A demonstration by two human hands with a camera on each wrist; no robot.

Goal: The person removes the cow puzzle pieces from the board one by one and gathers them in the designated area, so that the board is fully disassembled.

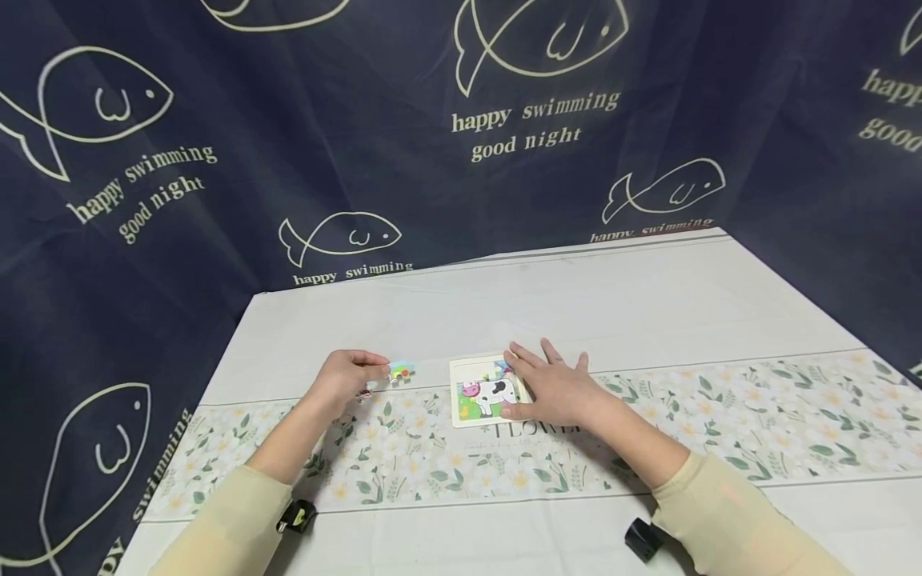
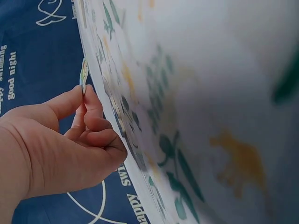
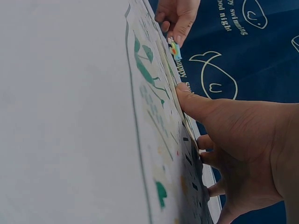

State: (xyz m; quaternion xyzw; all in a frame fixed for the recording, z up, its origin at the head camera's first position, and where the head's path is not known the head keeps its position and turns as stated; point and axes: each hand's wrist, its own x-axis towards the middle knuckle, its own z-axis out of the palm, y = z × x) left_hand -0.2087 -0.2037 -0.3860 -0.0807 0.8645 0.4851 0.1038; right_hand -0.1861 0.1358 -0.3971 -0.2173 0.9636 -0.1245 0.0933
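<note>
My left hand [image 1: 342, 382] pinches a colourful jigsaw puzzle piece [image 1: 400, 373] between thumb and fingertips, a little above the table. In the left wrist view that piece shows edge-on above the thumb. Just under the left hand lies another small piece [image 1: 366, 392], partly hidden by the fingers. To the right is a flat puzzle board [image 1: 455, 410] with a pale rim and a black-and-white cow picture [image 1: 490, 396]. My right hand [image 1: 560, 394] rests with spread fingers over the board's right side, covering part of it. Its thumb touches the board in the right wrist view.
The table [image 1: 576, 296] has a white cloth with a printed band of flowers [image 1: 446, 468]. A dark blue curtain [image 1: 403, 160] with fish drawings hangs behind and beside it. Black devices [image 1: 297, 517] sit at both wrists.
</note>
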